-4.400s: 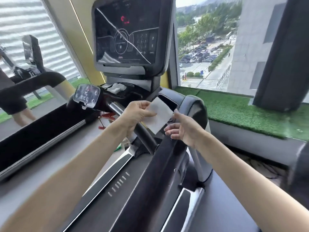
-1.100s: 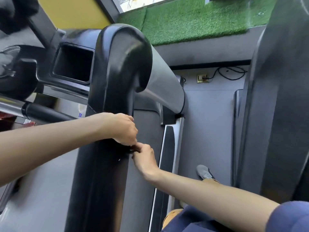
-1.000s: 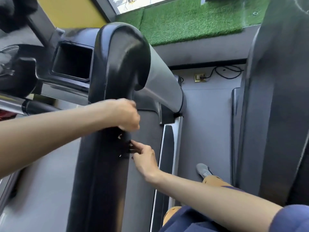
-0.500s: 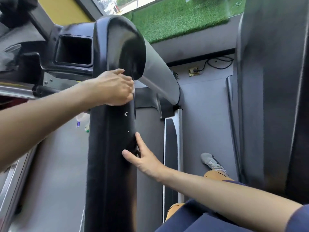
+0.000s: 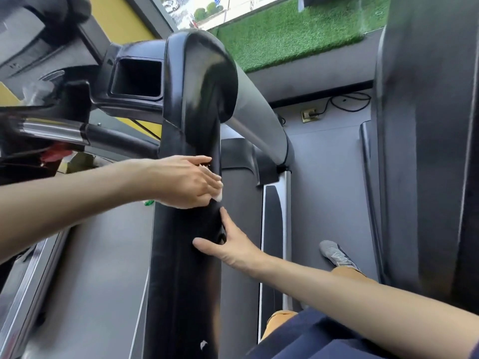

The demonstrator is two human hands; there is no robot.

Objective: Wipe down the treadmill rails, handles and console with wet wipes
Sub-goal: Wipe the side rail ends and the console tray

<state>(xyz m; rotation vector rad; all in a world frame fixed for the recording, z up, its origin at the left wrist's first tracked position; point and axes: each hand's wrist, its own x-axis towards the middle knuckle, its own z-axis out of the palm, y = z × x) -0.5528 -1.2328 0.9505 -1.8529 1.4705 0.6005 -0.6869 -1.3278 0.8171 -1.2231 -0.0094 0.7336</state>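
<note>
The black handrail point(image 5: 186, 255) runs up the middle of the frame and bends over at the top, and it hides much of what is behind it. In the upper left there is a square cup holder point(image 5: 137, 79), and a silver bar point(image 5: 51, 130) goes across under it. A strip of artificial grass point(image 5: 285, 35) lies along the top, a wall socket point(image 5: 309, 114) is at the upper right, and a second machine point(image 5: 427, 151) fills the right edge. A grey shoe point(image 5: 337, 255) stands on the floor at the lower right. Compared with half a second ago, the left hand point(image 5: 186, 183) is lower on the rail, away from the bend and just above the right hand point(image 5: 228, 244), which has kept its place. The left hand has its fingers curled around the wet wipe point(image 5: 218, 196) and presses it on the right edge of the rail. Only a small white corner shows under the fingers. The right hand is spread and holds nothing: the thumb lies on the front of the rail and the forefinger points up along its edge.
</note>
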